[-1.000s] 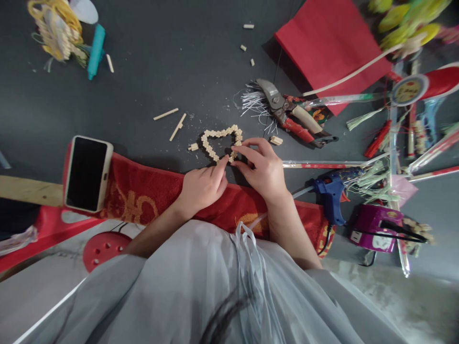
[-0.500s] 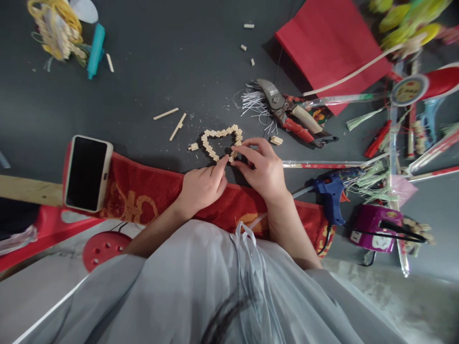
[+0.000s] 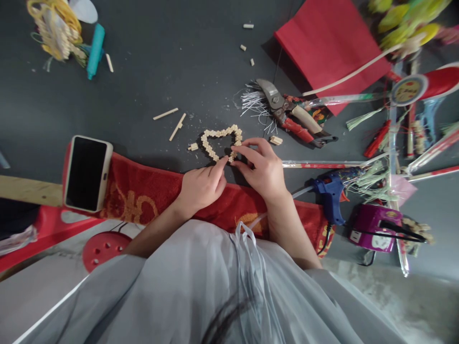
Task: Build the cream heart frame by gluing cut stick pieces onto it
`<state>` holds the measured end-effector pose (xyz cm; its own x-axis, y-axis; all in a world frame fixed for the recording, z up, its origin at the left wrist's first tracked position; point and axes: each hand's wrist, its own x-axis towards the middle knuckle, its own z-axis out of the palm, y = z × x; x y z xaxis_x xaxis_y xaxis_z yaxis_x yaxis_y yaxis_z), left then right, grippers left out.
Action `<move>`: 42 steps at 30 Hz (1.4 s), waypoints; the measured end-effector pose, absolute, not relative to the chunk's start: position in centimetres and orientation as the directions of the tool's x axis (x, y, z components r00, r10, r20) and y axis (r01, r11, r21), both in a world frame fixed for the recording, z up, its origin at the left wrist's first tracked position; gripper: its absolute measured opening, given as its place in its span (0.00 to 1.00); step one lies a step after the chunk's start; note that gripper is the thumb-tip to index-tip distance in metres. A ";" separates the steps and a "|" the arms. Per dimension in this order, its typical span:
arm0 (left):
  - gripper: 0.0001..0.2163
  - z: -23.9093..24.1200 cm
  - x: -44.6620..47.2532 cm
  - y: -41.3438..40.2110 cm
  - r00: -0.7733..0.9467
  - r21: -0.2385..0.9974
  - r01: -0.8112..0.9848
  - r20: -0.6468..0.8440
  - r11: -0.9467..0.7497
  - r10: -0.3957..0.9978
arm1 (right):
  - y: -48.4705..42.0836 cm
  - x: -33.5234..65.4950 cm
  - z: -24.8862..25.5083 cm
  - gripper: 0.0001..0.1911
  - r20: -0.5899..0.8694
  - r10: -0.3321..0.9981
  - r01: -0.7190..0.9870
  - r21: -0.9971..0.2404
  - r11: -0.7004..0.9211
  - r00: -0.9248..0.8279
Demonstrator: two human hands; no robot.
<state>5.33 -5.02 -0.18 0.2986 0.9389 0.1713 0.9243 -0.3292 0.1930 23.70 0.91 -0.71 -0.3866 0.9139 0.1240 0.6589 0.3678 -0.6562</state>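
Head view. Bead heart (image 3: 222,132): flat on dark counter (image 3: 161,71), near its front edge, just beyond red towel (image 3: 143,196). Point faces the front edge, lobes the far edge; widest side to side. Left hand (image 3: 201,186): loosely curled, gripping nothing, forefinger tip on the heart's point. Right hand (image 3: 263,169): thumb and forefinger pinch the heart's right side. Bare counter lies behind and left; shears (image 3: 287,112) near on the right, glue gun (image 3: 332,191) beyond the right hand.
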 end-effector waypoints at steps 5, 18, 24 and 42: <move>0.18 -0.1 5.1 -5.1 0.323 0.219 0.901 0.235 -0.373 0.917 | 0.9 23.7 -0.7 0.13 0.139 0.912 0.663 -0.646 0.378 -0.385; 0.18 -0.4 5.0 -5.3 0.349 0.266 0.874 0.238 -0.407 0.906 | 0.9 23.6 -0.7 0.13 0.147 0.911 0.662 -0.645 0.383 -0.385; 0.19 -0.2 5.0 -5.2 0.356 0.240 0.888 0.180 -0.392 0.917 | 0.9 23.6 -0.8 0.13 0.146 0.909 0.675 -0.626 0.391 -0.391; 0.15 0.4 4.4 -5.0 0.128 0.388 0.902 0.178 -0.189 0.976 | 0.7 23.2 -0.6 0.15 0.131 0.908 0.722 -0.565 0.399 -0.399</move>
<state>4.36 -4.96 0.43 0.1281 0.9756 0.1782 0.9018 -0.1894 0.3884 23.22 0.68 -0.55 -0.3990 0.9076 0.1307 0.7224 0.3989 -0.5648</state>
